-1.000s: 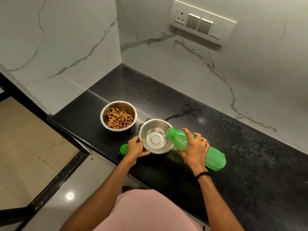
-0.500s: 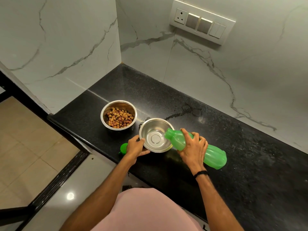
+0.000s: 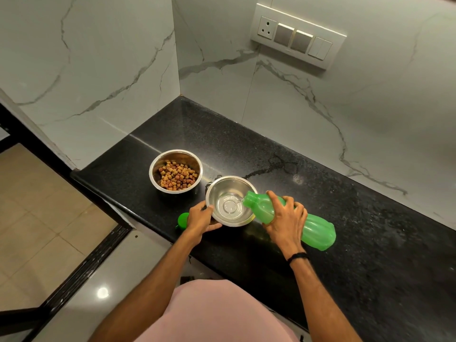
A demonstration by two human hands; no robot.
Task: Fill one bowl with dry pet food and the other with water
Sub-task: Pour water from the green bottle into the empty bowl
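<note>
Two steel bowls stand on the black counter. The left bowl holds brown dry pet food. The nearer bowl has a little water in its bottom. My right hand grips a green plastic bottle, tipped with its open mouth over the bowl's right rim; a thin stream of water runs into the bowl. My left hand holds that bowl at its near left rim. The green bottle cap lies by the counter's front edge, just left of my left hand.
White marble walls close off the counter's back and left. A switch panel sits high on the back wall. A wet smear marks the counter behind the bowls. The counter's left end drops to a tiled floor.
The bottle has tipped a little further over the bowl, and water now streams out and pools in the bowl's bottom. My left hand stays on the rim.
</note>
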